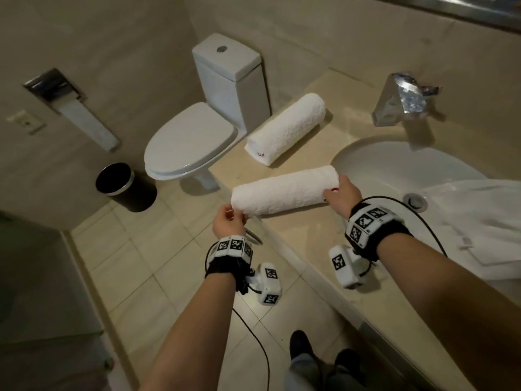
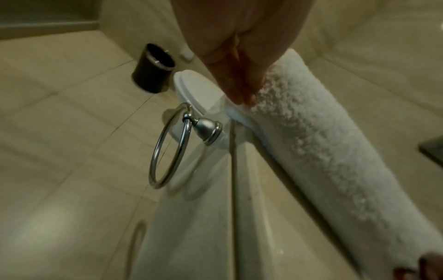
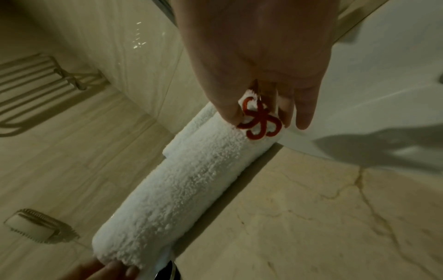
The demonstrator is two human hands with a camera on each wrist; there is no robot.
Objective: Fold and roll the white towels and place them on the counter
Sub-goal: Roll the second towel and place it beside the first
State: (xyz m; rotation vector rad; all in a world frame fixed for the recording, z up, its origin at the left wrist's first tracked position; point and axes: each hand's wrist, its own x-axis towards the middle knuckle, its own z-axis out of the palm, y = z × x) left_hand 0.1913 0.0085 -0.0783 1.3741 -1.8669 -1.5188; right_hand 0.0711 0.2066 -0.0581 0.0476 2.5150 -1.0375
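A rolled white towel (image 1: 284, 194) lies crosswise at the front left edge of the beige counter (image 1: 310, 230); I cannot tell whether it touches it. My left hand (image 1: 229, 221) pinches its left end, which hangs past the counter edge. My right hand (image 1: 338, 196) pinches the right end near the sink. In the right wrist view, my fingers (image 3: 302, 113) hold the roll (image 3: 182, 185) at the corner with a red stitched mark (image 3: 260, 121). The left wrist view shows my fingertips (image 2: 239, 94) on the roll's end (image 2: 311, 142). A second rolled towel (image 1: 286, 129) rests farther back on the counter.
A white sink (image 1: 394, 170) with a chrome faucet (image 1: 403, 100) sits to the right, and a loose white towel (image 1: 479, 221) is draped over its right side. A toilet (image 1: 191, 139) and black bin (image 1: 118, 182) stand left. A chrome towel ring (image 2: 172, 147) hangs below the counter edge.
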